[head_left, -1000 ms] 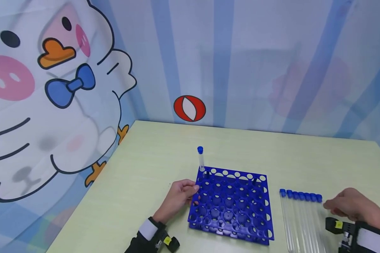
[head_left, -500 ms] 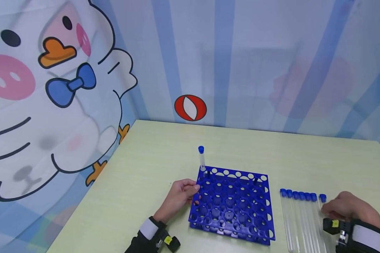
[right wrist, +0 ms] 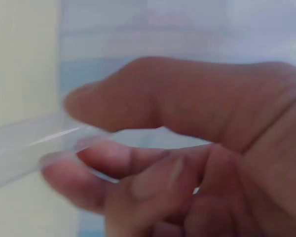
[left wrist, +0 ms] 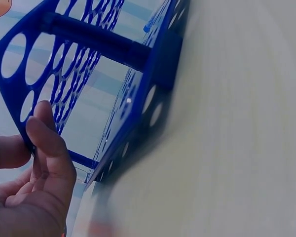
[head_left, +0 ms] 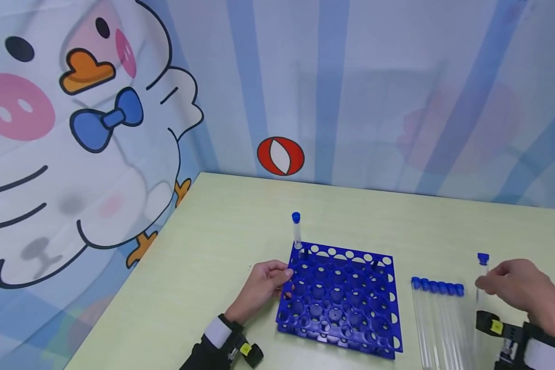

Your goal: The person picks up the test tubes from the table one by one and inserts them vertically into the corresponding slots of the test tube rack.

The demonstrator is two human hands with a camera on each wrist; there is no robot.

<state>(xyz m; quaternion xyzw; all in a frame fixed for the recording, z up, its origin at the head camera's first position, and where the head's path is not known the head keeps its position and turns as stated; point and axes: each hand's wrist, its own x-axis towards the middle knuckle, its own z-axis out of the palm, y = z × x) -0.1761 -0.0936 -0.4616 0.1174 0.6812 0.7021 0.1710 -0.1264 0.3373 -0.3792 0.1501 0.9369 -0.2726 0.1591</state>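
My left hand [head_left: 261,285] pinches the left edge of a blue test tube rack [head_left: 333,336]. In the left wrist view, thumb and fingers lie on either side of the corner of the rack's upper plate [left wrist: 15,84]. At the rack's far left corner hole, one clear test tube [head_left: 297,231] with a blue cap stands upright. Off to the right, my right hand [head_left: 522,285] pinches another capped test tube [head_left: 483,264] between thumb and fingers, cap upward. The right wrist view shows its clear wall [right wrist: 29,148] at the fingertips, somewhat blurred.
Several blue-capped test tubes [head_left: 439,318] lie side by side on the pale table [head_left: 222,226], between the rack and my right hand. A patterned cloth backdrop [head_left: 361,103] rises behind the table and along its left side.
My right hand has taken hold of the rightmost tube of the row, drawn it off to the right and raised its cap end. The left hand keeps its grip on the rack.
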